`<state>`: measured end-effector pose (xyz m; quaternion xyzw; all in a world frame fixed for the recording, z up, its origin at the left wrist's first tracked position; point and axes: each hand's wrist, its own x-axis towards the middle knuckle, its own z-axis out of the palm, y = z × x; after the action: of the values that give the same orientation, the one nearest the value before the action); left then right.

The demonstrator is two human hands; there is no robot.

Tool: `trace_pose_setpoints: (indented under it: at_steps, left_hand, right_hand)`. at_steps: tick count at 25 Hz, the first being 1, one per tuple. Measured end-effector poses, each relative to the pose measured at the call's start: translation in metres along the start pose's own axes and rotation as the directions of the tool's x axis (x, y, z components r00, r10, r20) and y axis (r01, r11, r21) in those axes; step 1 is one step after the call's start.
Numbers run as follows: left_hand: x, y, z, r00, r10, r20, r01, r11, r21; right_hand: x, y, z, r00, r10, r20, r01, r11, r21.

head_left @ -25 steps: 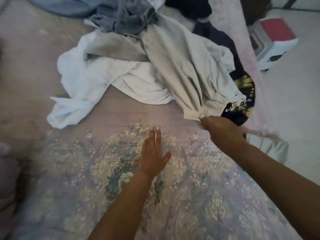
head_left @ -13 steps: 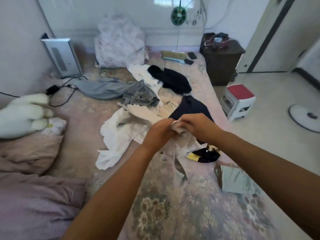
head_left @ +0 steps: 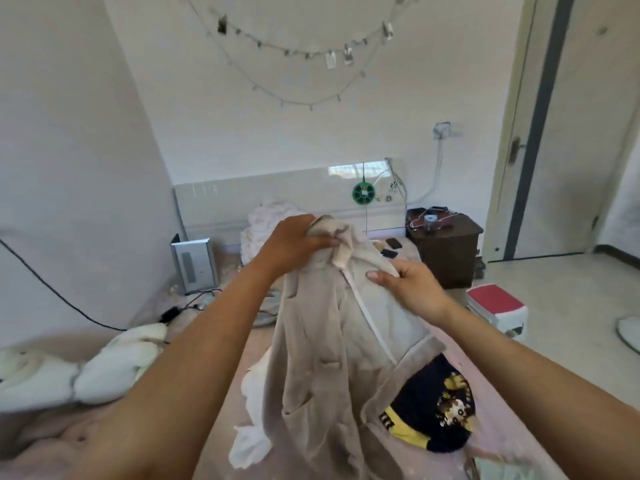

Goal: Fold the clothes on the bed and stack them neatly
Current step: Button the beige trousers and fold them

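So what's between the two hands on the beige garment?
In the head view, between the left hand and right hand lies only the beige garment itself: its bunched collar and a pale strip running down.

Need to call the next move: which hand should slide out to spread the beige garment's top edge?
Probably the right hand: it only pinches the beige garment lightly near the edge, while the left hand grips the bunched top and anchors it.

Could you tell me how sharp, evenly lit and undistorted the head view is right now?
Head view: soft daylight, no harsh shadows; wide-angle bending curves the door frame; beige garment and both hands, left, right, are slightly soft; lower right corner smeared.
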<state>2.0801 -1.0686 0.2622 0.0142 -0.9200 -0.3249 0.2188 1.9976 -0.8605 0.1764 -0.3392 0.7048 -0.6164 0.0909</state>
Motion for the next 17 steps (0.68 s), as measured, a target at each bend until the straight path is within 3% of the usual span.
trace_pose_setpoints:
  at_steps: [9, 12, 15, 17]
  left_hand:
    - [-0.006, 0.04, -0.056, 0.978, -0.114, -0.177, 0.077, 0.976, -0.202]
    - [-0.007, 0.047, -0.054, 0.973, -0.104, -0.208, 0.052, 0.969, -0.243]
    - [-0.001, 0.056, -0.053, 0.978, -0.107, -0.179, 0.071, 0.979, -0.192]
    - [0.003, 0.065, -0.05, 0.989, -0.084, -0.12, 0.067, 0.988, -0.14]
  right_hand:
    - [0.041, -0.122, -0.027, 0.989, -0.146, -0.003, 0.125, 0.855, -0.504]
    - [0.035, -0.128, -0.033, 0.994, -0.109, 0.028, 0.11, 0.898, -0.426]
    - [0.023, -0.139, -0.036, 0.97, -0.013, 0.241, 0.044, 0.991, -0.126]
    - [0.026, -0.156, -0.036, 0.971, -0.017, 0.24, 0.03, 0.998, -0.051]
